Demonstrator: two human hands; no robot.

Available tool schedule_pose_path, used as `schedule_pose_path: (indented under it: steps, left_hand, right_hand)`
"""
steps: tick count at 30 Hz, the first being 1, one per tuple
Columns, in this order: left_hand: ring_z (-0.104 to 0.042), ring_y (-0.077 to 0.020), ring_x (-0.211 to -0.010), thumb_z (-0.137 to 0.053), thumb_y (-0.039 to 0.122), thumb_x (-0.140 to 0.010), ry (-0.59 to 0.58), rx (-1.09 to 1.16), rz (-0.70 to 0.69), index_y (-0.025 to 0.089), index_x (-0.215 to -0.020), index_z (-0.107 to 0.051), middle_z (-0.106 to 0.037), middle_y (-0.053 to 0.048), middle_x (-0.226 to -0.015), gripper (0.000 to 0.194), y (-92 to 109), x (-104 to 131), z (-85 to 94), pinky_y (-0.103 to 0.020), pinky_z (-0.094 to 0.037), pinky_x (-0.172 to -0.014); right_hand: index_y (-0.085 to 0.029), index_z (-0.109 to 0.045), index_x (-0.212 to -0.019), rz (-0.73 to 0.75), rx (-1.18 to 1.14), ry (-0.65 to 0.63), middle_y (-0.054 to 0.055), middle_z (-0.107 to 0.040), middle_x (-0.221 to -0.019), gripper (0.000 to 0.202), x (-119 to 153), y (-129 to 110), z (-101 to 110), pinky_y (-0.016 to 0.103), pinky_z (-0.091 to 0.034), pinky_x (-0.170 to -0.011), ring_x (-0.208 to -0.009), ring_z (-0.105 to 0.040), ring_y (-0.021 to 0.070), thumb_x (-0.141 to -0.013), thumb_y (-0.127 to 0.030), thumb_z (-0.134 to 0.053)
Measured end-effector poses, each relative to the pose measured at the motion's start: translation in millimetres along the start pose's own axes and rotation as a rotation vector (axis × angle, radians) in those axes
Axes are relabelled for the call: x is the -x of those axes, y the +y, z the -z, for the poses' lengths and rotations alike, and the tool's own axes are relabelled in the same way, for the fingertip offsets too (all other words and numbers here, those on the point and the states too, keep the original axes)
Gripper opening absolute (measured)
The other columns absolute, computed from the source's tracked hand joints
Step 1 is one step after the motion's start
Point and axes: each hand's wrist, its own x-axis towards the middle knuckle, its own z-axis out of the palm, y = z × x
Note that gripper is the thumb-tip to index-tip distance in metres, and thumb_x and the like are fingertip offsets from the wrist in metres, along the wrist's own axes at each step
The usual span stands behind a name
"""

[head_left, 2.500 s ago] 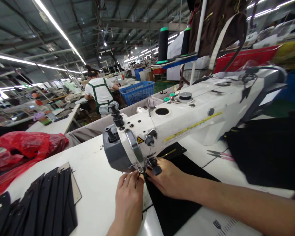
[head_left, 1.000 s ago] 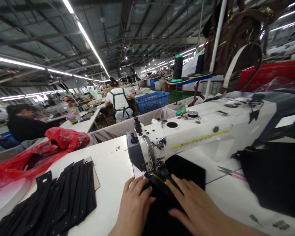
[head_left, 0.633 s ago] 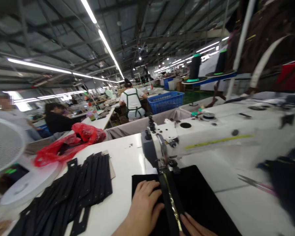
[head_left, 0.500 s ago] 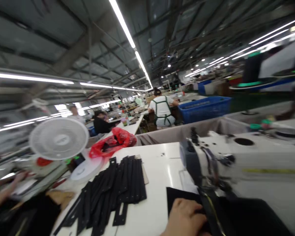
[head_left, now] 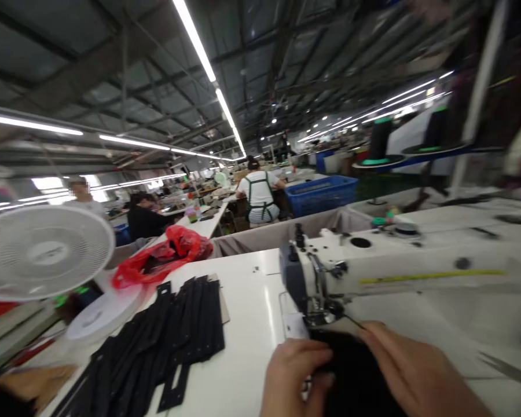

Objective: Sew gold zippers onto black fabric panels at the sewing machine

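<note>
Black fabric (head_left: 351, 370) lies under and in front of the needle area of a white sewing machine (head_left: 395, 260). My left hand (head_left: 295, 376) grips the fabric's left edge, fingers curled together. On the right side, my right hand (head_left: 412, 365) holds the same fabric, its fingertips close to the presser foot. To the left on the white table (head_left: 243, 347) is a pile of black strips (head_left: 156, 341) with small holes. The fabric's lower part runs out of the frame.
A white fan (head_left: 47, 252) stands at the left beside a red plastic bag (head_left: 169, 252). Scissors (head_left: 510, 370) lie at the right edge. Thread cones (head_left: 380, 142) stand behind the machine. People and a blue bin (head_left: 321, 194) are farther back.
The view has swung right. My right hand has come into view on the fabric. The fabric, earlier spread to the right under the machine arm, now lies between my hands.
</note>
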Motion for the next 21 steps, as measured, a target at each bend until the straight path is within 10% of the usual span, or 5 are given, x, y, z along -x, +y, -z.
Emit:
schedule_pose_path:
  steps: [12, 21]
  left_hand:
    - [-0.062, -0.0194, -0.084, -0.060, 0.019, -0.079, 0.267, -0.002, -0.194, 0.021, -0.095, -0.058, -0.065, -0.004, -0.091, 0.016, 26, -48, 10.5, -0.033, -0.054, -0.072]
    - [-0.064, -0.0158, -0.071, -0.050, 0.012, -0.080, 0.142, 0.079, -0.211, 0.021, -0.083, -0.066, -0.069, -0.002, -0.079, 0.019, 27, -57, 15.8, -0.026, -0.054, -0.064]
  right_hand:
    - [-0.018, -0.054, -0.079, 0.181, 0.072, -0.262, 0.002, -0.061, -0.067, 0.036, -25, -19, 32, 0.027, -0.039, -0.057, -0.061, -0.057, 0.0155, -0.098, -0.022, -0.023]
    - [-0.017, -0.058, -0.087, 0.272, 0.153, -0.043, 0.008, -0.065, -0.081, 0.023, -10, -40, 30, 0.032, -0.047, -0.067, -0.071, -0.060, 0.0177, -0.094, -0.016, -0.036]
